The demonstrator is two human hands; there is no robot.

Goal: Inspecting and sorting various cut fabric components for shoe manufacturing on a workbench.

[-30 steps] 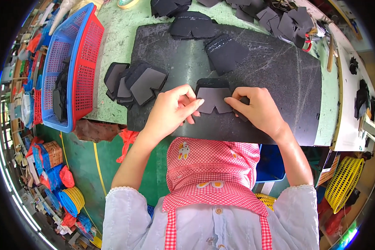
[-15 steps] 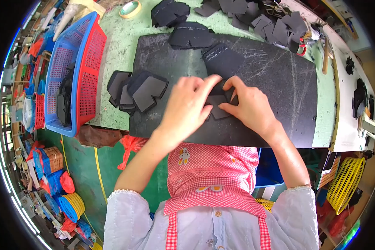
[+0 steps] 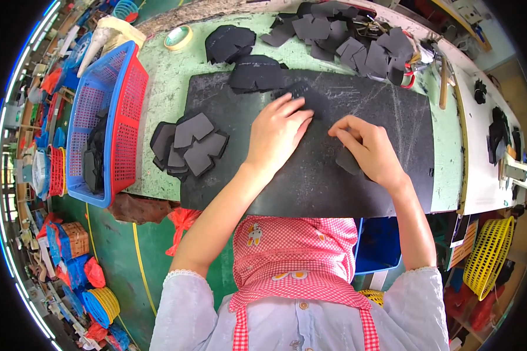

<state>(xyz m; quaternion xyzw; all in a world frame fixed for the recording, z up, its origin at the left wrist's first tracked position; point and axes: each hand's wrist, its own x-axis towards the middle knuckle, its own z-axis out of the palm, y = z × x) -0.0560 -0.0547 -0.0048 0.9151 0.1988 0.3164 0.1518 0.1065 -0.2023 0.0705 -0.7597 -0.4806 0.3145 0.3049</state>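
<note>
I am pressing my left hand (image 3: 278, 131) flat, fingers spread, on a dark foam piece (image 3: 310, 96) atop the black mat (image 3: 310, 187); my right hand (image 3: 366, 149) is pinching another piece (image 3: 348, 161). The blue-and-red basket (image 3: 108, 111) is holding dark cut pieces (image 3: 93, 164).

At the upper left of the frame, a cream-white bag (image 3: 112, 36) lies slumped just above the blue and red basket (image 3: 108, 111). At the lower left edge, small red and blue packets (image 3: 79, 272) sit bunched on the floor. No labels, signs or screens can be made out.
</note>
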